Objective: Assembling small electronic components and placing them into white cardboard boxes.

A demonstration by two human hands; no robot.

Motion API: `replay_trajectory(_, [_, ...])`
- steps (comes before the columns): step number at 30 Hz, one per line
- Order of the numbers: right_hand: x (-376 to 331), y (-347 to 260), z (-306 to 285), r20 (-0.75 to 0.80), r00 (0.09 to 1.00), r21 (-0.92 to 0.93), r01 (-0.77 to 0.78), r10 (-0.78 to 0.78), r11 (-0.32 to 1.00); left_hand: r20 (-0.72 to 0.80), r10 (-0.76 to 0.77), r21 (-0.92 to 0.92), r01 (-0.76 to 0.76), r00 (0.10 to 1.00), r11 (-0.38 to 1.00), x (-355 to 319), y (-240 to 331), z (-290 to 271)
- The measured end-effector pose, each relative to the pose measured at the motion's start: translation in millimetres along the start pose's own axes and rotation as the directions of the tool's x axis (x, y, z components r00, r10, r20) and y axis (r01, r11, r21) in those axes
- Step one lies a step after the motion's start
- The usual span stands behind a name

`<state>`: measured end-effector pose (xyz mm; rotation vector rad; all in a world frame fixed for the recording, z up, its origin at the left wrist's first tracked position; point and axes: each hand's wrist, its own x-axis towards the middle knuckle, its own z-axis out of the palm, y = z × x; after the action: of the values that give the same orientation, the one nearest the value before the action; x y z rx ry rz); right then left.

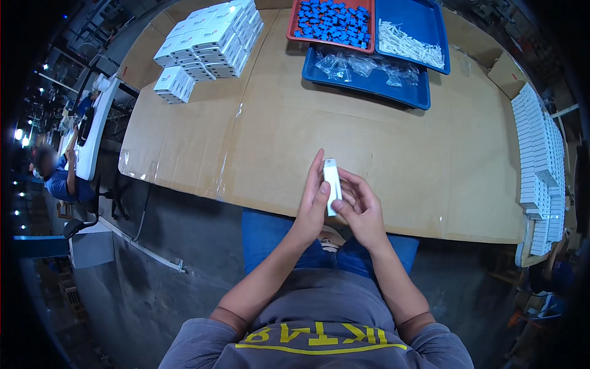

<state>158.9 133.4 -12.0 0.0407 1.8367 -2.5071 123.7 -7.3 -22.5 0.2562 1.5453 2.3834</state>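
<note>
A small, narrow white box (331, 184) stands on end between my two hands, just above the table's near edge. My left hand (313, 203) holds it from the left, thumb against its side and fingers stretched along it. From the right, my right hand (362, 212) grips the same box, with the thumb near its lower end and the fingers curled behind. Whether the box's ends are closed I cannot tell.
Stacked white boxes (212, 37) stand at the far left of the cardboard-covered table (276, 135). At the back are a red tray (289, 34) of blue parts, a blue tray (444, 37) of white pieces, and a lower blue tray (369, 86) with clear bags. White boxes (538, 154) line the right edge. A person (64, 178) sits left.
</note>
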Motion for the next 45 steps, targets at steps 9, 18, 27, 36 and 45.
replay_trajectory(9, [-10.0,4.0,15.0,-0.011,0.955,-0.447,0.26,-0.296,0.856,-0.123,0.133,0.163,-0.112,0.983,0.98,-0.5,9.8,20.6])
replay_trajectory(18, [-19.6,8.2,22.8,-0.043,0.967,-0.36,0.221,-0.253,0.906,-0.093,0.241,0.188,-0.221,0.966,0.957,-0.5,0.7,20.6])
replay_trajectory(27, [-16.6,7.9,24.8,-0.001,0.917,-0.467,0.353,-0.4,0.811,-0.094,0.296,0.179,-0.276,0.951,0.944,1.3,-5.0,21.1])
replay_trajectory(36, [-21.3,7.6,30.8,-0.018,0.922,-0.487,0.33,-0.387,0.808,-0.103,0.259,0.193,-0.236,0.96,0.952,-4.4,-4.0,21.8])
replay_trajectory(45, [-26.5,6.8,26.8,-0.03,0.938,-0.485,0.29,-0.346,0.825,-0.11,0.157,0.049,-0.152,0.982,0.987,-7.5,-8.0,22.5])
